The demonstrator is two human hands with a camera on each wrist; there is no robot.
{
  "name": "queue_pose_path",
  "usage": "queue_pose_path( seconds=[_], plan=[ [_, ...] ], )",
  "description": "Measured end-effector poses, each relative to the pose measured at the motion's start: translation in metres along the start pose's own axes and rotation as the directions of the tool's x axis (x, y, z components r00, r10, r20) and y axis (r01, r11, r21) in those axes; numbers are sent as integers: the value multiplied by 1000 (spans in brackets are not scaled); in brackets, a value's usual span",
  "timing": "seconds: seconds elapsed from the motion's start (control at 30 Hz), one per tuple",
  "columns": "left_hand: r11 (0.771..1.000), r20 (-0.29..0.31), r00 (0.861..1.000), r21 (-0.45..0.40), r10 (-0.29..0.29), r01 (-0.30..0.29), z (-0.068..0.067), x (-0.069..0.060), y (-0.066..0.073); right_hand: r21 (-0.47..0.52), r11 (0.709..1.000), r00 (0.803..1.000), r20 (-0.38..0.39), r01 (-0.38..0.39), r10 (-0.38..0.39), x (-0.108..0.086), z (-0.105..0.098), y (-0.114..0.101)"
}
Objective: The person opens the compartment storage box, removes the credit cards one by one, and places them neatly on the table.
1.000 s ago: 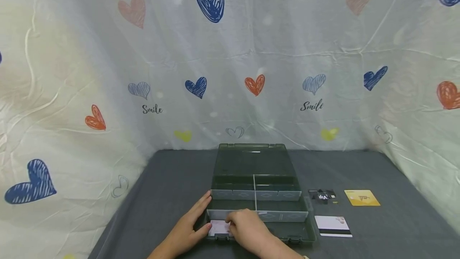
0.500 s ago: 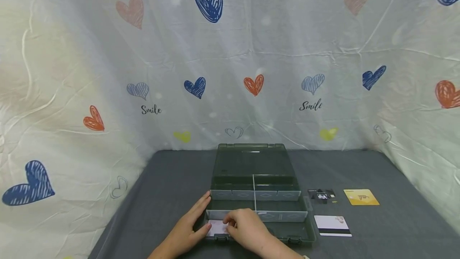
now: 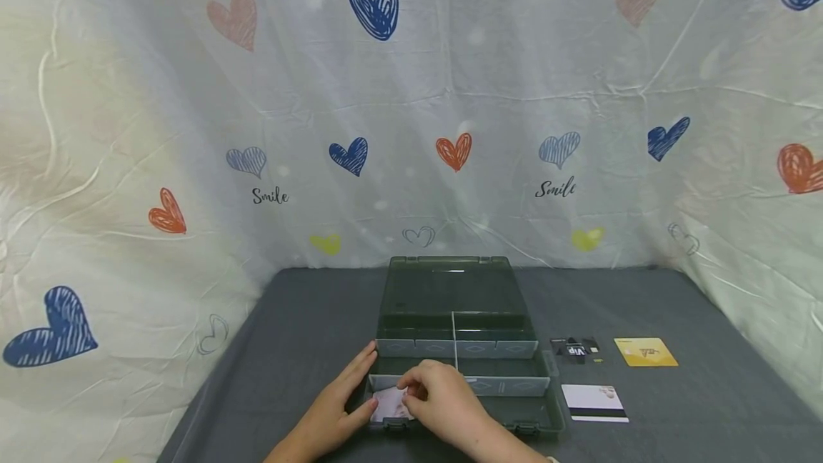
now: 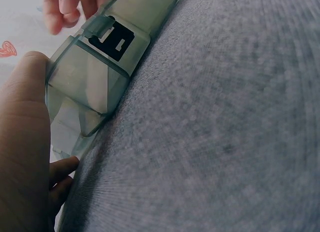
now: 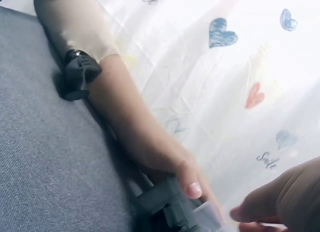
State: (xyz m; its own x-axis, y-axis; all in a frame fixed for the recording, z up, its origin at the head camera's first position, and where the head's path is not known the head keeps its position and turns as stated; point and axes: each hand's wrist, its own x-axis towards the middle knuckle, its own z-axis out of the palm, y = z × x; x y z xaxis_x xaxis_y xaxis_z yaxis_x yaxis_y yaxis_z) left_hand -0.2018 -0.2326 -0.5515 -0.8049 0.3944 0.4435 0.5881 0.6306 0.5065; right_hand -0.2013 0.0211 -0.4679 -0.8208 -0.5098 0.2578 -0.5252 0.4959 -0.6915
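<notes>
A translucent green compartment box [image 3: 546, 416] stands with its lid raised on the grey cloth. My left hand [image 3: 334, 399] holds its front left corner, the thumb at the rim and the fingers along the left side. In the front left compartment, a pale card [image 3: 388, 404] is tilted. My right hand [image 3: 444, 402] pinches the card near its right edge with thumb and forefinger; the exact contact is partly hidden. In the left wrist view, my right hand [image 4: 72, 6] hangs over the box [image 4: 115, 41]. The right wrist view shows the card [image 5: 207, 214] beside my left thumb.
To the right of the box lie a black VIP card [image 3: 576, 350], a yellow card [image 3: 646, 352] and a white card [image 3: 594, 403] with a dark stripe. A white heart-printed curtain [image 3: 418, 198] encloses the back and sides of the table [image 3: 321, 313].
My right hand has risen slightly and moved a little away from me. The pale card, which lay flat in the compartment, is now tilted. My left hand stays at the box corner.
</notes>
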Motion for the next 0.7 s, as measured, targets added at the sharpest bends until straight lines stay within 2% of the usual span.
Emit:
queue_pose_path(
  seconds=[0.07, 0.17, 0.3, 0.43, 0.53, 0.7],
  plan=[
    [1000, 4, 1000, -1, 1, -1, 0, 0, 0, 45, 999, 1000, -28, 3, -1, 0, 2, 1],
    [1000, 10, 1000, -2, -7, 7, -1, 0, 1, 177, 984, 999, -50, -2, 11, 1, 9, 3],
    [1000, 7, 1000, 9, -5, 5, -1, 0, 1, 346, 937, 997, -41, -44, 62, 1, 18, 6],
    [1000, 2, 1000, 20, 3, -3, -1, 1, 1, 440, 893, 994, -20, -90, 109, 1, 21, 7],
    [1000, -3, 1000, 22, 12, -12, -2, 1, 1, 469, 876, 992, 10, -114, 124, 2, 20, 8],
    [1000, -7, 1000, 9, 14, -14, -1, 1, 3, 446, 887, 992, 25, -119, 120, 4, 19, 10]
  ],
)
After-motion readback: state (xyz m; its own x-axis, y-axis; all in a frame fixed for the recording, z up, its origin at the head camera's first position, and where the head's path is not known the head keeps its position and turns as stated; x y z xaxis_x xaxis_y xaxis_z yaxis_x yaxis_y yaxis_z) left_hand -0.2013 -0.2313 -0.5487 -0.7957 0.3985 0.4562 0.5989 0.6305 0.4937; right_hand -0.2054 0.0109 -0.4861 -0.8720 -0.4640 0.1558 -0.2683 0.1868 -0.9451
